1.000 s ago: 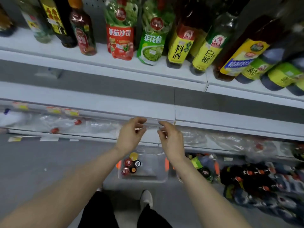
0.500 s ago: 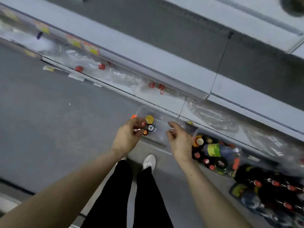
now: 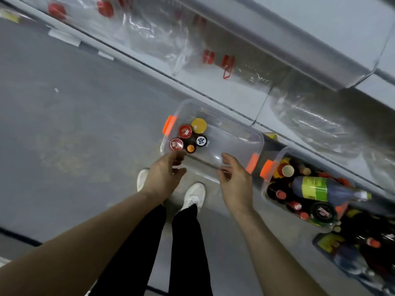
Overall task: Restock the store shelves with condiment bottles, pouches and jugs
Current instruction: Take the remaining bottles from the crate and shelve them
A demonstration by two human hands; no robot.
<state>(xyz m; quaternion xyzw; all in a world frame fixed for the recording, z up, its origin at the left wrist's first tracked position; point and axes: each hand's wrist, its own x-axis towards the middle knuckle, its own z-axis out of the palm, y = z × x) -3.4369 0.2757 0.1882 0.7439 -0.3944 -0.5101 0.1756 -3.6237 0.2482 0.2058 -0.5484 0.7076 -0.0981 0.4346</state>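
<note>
A clear plastic bin with orange latches sits on the floor by the shelf base. Several upright bottles stand in its left corner, seen from above by their caps: a yellow cap, two red caps, a black-and-white cap and a small orange cap. My left hand hovers open just over the bin's near rim, close to the red cap. Over the same rim, further right, my right hand hangs open and holds nothing.
A second clear bin to the right is packed with bottles, a large dark one with a green label on top. More dark bottles lie on the floor at far right. Clear jugs with red caps fill the bottom shelf. My white shoes stand below the bin.
The view has swung down from the stocked shelves to the floor. Both hands have dropped from the shelf edge to just above the clear bin.
</note>
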